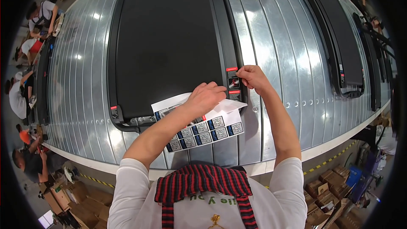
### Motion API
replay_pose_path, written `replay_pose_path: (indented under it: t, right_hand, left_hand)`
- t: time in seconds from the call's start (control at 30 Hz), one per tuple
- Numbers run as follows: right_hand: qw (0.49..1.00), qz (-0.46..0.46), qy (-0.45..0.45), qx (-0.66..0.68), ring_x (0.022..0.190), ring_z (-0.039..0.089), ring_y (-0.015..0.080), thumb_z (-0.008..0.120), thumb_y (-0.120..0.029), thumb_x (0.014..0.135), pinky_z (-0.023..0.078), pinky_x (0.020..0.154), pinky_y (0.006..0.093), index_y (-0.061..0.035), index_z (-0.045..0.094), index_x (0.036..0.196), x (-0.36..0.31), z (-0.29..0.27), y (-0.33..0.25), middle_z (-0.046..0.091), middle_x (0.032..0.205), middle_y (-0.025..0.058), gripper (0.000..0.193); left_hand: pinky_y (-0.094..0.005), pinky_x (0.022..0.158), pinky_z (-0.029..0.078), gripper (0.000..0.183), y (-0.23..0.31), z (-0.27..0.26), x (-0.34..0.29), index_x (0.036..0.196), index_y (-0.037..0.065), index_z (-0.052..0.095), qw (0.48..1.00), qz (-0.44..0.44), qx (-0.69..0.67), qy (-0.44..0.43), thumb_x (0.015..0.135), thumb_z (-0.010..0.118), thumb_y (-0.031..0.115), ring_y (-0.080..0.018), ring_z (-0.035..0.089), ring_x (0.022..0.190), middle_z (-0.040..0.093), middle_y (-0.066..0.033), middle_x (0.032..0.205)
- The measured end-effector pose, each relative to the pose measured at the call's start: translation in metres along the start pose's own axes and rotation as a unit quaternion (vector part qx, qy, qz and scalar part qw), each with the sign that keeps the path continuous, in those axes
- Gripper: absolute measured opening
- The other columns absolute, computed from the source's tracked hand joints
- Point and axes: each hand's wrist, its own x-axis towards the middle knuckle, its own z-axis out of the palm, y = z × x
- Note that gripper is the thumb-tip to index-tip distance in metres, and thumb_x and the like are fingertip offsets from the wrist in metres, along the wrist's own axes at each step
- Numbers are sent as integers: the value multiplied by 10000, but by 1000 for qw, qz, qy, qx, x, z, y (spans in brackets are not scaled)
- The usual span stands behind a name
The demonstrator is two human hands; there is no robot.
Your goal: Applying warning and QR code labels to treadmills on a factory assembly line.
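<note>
A black treadmill deck (169, 38) lies on the metal table in front of me. On its right side rail, near the close end, is a warning label (232, 76) with a red band, and a second red-banded label (234, 95) sits just below it. My right hand (253, 78) is closed in a pinch at the upper label's right edge. My left hand (205, 97) bends its fingers over a white sheet of stickers (203, 138), holding it against the deck's near end. Part of the sheet curls up, and my left forearm covers some of it.
The ribbed metal tabletop (280, 59) stretches to both sides. A second black deck (339, 38) lies at the right, with more dark frames beyond. Several people work along the left. Cardboard boxes (330, 191) stand on the floor at the lower right.
</note>
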Motion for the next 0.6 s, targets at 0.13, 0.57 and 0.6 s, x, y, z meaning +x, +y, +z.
replay_pose_path:
  t: [0.13, 0.57, 0.6]
  right_hand:
    - [1000, -14, 9, 5, 382, 381, 47, 590, -128, 773, 233, 321, 194, -33, 543, 713, 0, 1, 2, 461, 504, -5, 122]
    - [998, -39, 48, -16, 384, 370, 41, 589, -126, 772, 225, 331, 193, -47, 533, 698, -1, 7, 8, 452, 504, -18, 121]
    - [998, -42, 43, 13, 387, 361, 39, 591, -125, 770, 217, 337, 192, -50, 535, 698, -3, 8, 6, 448, 505, -22, 118]
  left_hand:
    - [-322, 767, 402, 126, -1, 2, 0, 804, 88, 563, 1000, 10, 12, 9, 682, 535, 70, -189, 489, 946, 531, -25, 1142]
    - [-331, 768, 392, 120, 4, -1, 8, 817, 83, 561, 998, 12, 37, -41, 729, 483, 109, -177, 471, 901, 511, -2, 1151]
    - [-324, 737, 393, 113, 3, 0, 8, 812, 81, 555, 999, 17, 40, -25, 719, 493, 94, -184, 474, 884, 515, -13, 1160]
